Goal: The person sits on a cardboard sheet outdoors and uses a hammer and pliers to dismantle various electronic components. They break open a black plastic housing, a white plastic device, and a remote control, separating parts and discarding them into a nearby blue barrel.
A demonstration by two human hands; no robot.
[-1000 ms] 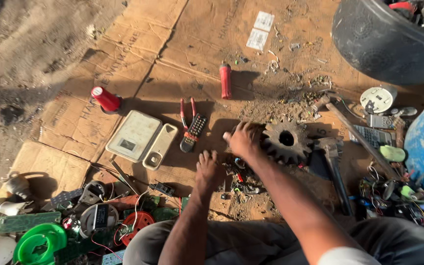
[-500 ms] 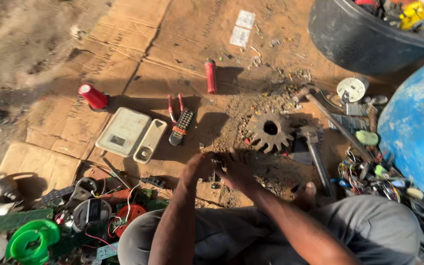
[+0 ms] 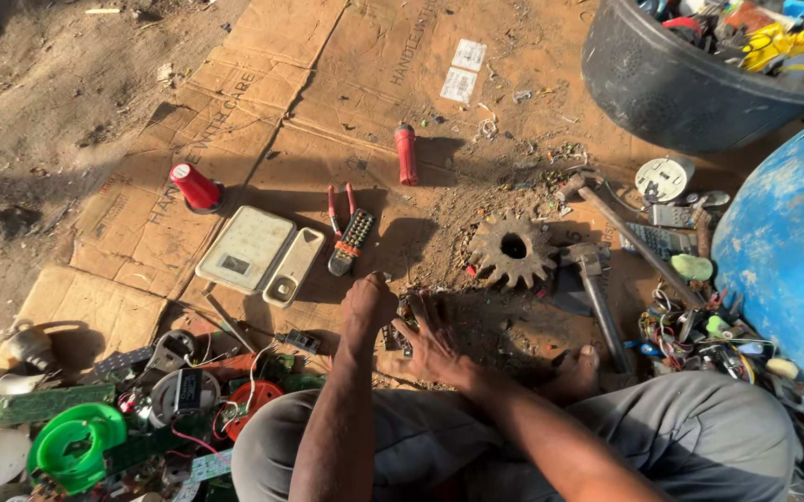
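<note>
My left hand (image 3: 369, 302) is curled knuckles-up over the dirt in front of my knees; what lies under its fingers is hidden. Just to its right, my right hand (image 3: 431, 342) has its fingers spread and rests on a small dark circuit piece (image 3: 400, 325) on the ground. A rusty toothed gear (image 3: 513, 249) lies a little beyond my right hand. A metal hammer (image 3: 595, 290) lies right of the gear. A small remote with coloured buttons (image 3: 351, 242) and red-handled pliers (image 3: 335, 206) lie just beyond my left hand.
Flattened cardboard (image 3: 346, 84) covers the ground. On it are a white flat device (image 3: 245, 247), a pale casing (image 3: 293, 267), a red torch (image 3: 405, 153) and a red cap (image 3: 195, 186). A black tub (image 3: 690, 88), a blue drum (image 3: 783, 251), a wire pile (image 3: 699, 335) and a green spool (image 3: 76, 446) surround me.
My right hand left the gear and drew back toward my knees. Both hands now work together on the small piece in the dirt. My head has tilted, shifting the view.
</note>
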